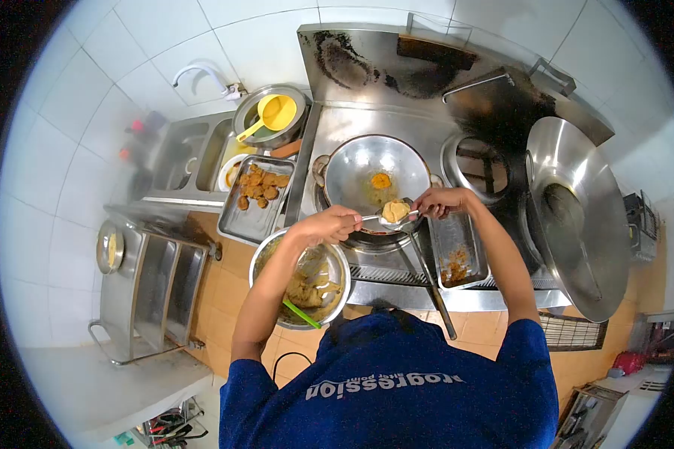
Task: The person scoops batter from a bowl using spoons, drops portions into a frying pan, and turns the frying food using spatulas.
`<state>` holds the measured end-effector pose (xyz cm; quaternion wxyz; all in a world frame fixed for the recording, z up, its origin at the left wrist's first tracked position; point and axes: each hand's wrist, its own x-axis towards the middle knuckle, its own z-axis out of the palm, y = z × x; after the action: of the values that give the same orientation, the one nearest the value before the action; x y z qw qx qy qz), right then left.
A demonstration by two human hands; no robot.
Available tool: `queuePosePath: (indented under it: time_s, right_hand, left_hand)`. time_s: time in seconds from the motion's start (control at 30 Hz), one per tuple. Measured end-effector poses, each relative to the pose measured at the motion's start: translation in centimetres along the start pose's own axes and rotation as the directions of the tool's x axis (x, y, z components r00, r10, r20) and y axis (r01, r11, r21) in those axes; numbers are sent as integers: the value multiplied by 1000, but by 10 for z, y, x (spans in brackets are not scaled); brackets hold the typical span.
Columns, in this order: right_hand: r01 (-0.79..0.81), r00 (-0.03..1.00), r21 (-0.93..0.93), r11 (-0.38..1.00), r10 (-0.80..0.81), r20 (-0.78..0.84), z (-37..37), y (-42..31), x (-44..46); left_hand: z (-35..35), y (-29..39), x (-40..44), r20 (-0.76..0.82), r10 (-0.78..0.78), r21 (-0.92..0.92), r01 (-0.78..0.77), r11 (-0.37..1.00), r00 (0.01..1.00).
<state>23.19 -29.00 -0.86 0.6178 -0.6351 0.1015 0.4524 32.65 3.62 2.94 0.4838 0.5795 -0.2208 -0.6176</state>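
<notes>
Over the near rim of a wok (352, 161), my left hand (335, 224) grips a metal spoon (370, 218) carrying a lump of pale batter (395, 211). From the other side, my right hand (439, 202) is closed on a second spoon (412, 214), its tip against the lump. One orange fritter (381, 180) sits in oil at the bottom of the wok. A long-handled utensil (431, 280) leans on the wok's rim, its head partly hidden behind the spoons. Below my left forearm stands a bowl of batter (307, 298) with a green-handled tool (301, 314) in it.
At left, a metal tray (236, 223) holds several browned fritters (260, 187). Behind it are a basin with a yellow dipper (277, 114) and a sink (178, 161). A tray with crumbs (457, 243) lies right of the wok. A large wok (588, 247) stands tilted farther right.
</notes>
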Motion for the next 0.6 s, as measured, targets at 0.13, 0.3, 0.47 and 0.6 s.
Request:
queuePosePath:
  time_s: [0.13, 0.3, 0.47, 0.6]
  right_hand:
    - [3, 994, 49, 999, -9, 113, -9, -18, -3]
    - [97, 994, -78, 992, -92, 66, -12, -35, -12]
    - [118, 992, -178, 977, -110, 54, -8, -49, -22]
    - [290, 813, -726, 623, -561, -157, 35, -46, -37]
  left_hand:
    - [-1, 1, -5, 41, -43, 38, 42, 998, 998]
    - [-1, 0, -8, 50, -51, 19, 50, 999, 997]
    - [-4, -3, -7, 60, -44, 15, 43, 999, 997]
    - [-6, -8, -10, -57, -17, -15, 16, 1000, 998]
